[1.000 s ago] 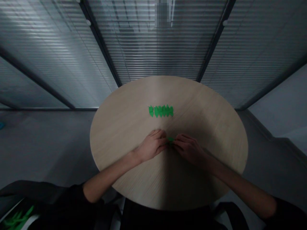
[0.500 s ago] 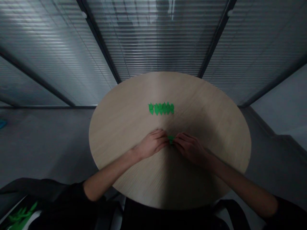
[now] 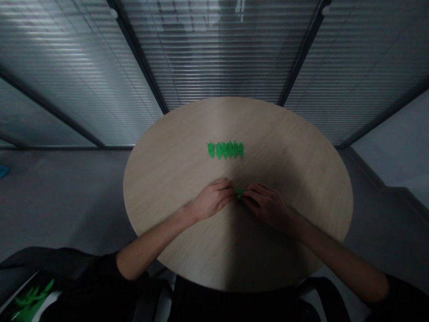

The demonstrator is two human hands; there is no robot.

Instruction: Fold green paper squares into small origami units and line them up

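A small green piece, perhaps folded paper [image 3: 239, 192], sits between my two hands over the middle of the table. My left hand [image 3: 216, 197] pinches its left side, fingers pressed together. From the right, my right hand [image 3: 263, 201] grips the other side with closed fingertips. The fingers hide most of the piece, so its exact shape cannot be made out. Farther back on the table lies a row of several similar green pieces [image 3: 229, 149], pointed at the ends and set side by side, with a slight gap after the leftmost one.
The round wooden table [image 3: 167, 156] fills the centre. Glass panels with blinds [image 3: 217, 67] stand behind it. At the lower left, more green material [image 3: 33, 299] shows beside something white. A blue object [image 3: 4, 171] lies on the floor at the far left.
The view has shifted very slightly. Both hands keep hold of the green piece in nearly the same place, and a little less of it shows between the fingers.
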